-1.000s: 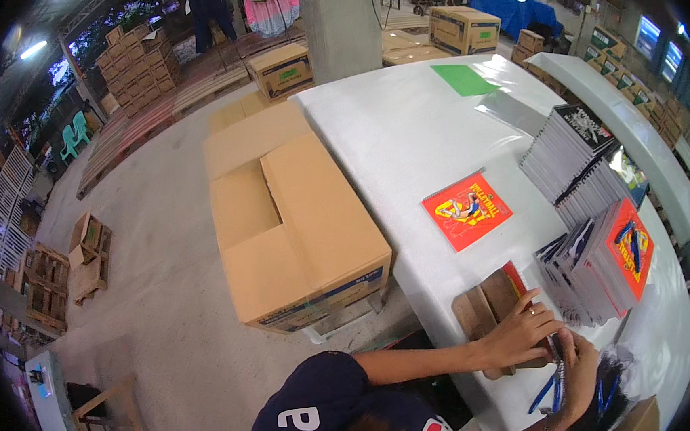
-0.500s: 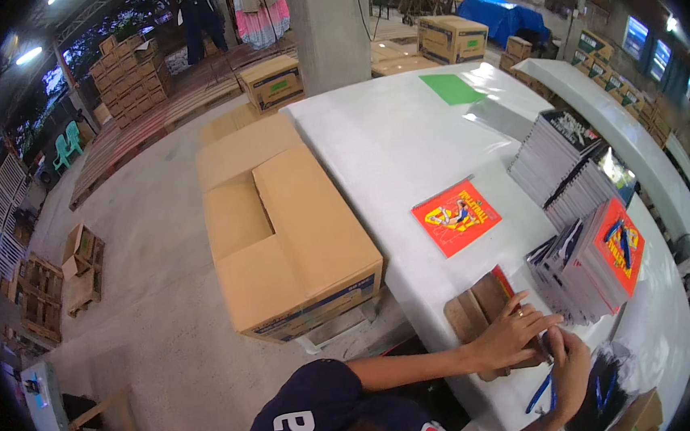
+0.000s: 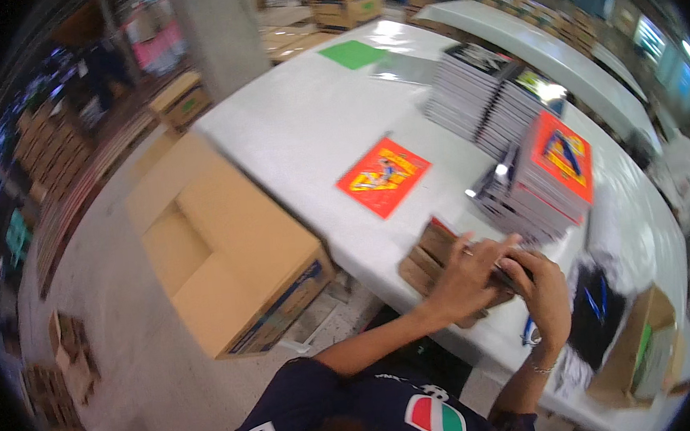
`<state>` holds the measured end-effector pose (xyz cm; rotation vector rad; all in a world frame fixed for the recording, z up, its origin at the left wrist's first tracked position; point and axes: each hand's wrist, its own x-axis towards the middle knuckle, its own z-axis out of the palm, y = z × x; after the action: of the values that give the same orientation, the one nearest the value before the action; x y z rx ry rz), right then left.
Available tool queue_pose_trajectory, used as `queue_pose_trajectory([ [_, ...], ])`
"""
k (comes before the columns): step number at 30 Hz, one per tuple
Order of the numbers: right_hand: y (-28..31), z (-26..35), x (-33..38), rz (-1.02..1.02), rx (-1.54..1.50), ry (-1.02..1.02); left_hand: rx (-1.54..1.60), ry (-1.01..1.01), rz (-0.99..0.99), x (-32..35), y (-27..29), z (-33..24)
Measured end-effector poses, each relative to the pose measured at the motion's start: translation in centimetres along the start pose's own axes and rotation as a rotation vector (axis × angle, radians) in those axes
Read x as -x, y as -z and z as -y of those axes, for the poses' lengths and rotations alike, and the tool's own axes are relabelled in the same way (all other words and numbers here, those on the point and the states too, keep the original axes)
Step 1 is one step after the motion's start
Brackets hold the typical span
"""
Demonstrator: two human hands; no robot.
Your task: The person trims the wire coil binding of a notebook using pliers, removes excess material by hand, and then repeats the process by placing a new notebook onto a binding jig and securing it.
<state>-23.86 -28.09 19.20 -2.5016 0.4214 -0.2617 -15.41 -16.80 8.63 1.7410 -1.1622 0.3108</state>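
My left hand (image 3: 465, 274) lies on a small stack of brown cardboard pieces (image 3: 428, 256) at the near edge of the white table (image 3: 306, 129), fingers curled over the top piece. My right hand (image 3: 542, 291), with a bracelet at the wrist, meets it from the right and pinches a thin dark object (image 3: 505, 276); blur hides what it is. Just behind the hands stands a pile of magazines with an orange-red cover (image 3: 549, 179). A single orange-red magazine (image 3: 383, 175) lies flat on the table, farther left.
More magazine piles (image 3: 481, 91) stand at the back right. A green sheet (image 3: 352, 54) lies at the far end. A large open cardboard box (image 3: 227, 257) sits on the floor left of the table. A small brown box (image 3: 643, 350) and dark wrapping (image 3: 592, 317) are on the right.
The view has swung and blurred, so the table sits more to the right. Both hands stay together on the brown cardboard pieces, with the right hand drawn closer to the left.
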Motion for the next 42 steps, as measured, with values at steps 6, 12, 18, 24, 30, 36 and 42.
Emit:
queue_pose_trajectory([
  [6, -0.8, 0.4, 0.1, -0.048, 0.037, 0.059, -0.052, 0.03, 0.011, 0.3, 0.4, 0.7],
  [12, -0.2, 0.3, 1.2, -0.143, 0.017, 0.14, 0.067, 0.006, -0.039, 0.0, 0.3, 0.0],
  [18, -0.4, 1.5, 1.9, -0.165, 0.032, 0.199, 0.089, 0.051, -0.058, 0.3, 0.5, 0.8],
  [24, 0.1, 1.9, 1.7, -0.193, 0.009, 0.221, 0.135, 0.105, -0.054, -0.9, 1.9, 1.0],
  [30, -2.3, -1.0, -1.8, -0.121, -0.006, 0.195, 0.037, 0.094, -0.047, -0.7, 2.0, 1.0],
  [36, -2.6, -1.0, -1.5, -0.206, 0.084, 0.274, 0.085, 0.102, -0.059, -0.8, 2.5, 1.9],
  [42, -2.3, -0.3, -1.8, -0.158, 0.12, 0.222, 0.085, 0.105, -0.061, -0.8, 2.4, 1.3],
])
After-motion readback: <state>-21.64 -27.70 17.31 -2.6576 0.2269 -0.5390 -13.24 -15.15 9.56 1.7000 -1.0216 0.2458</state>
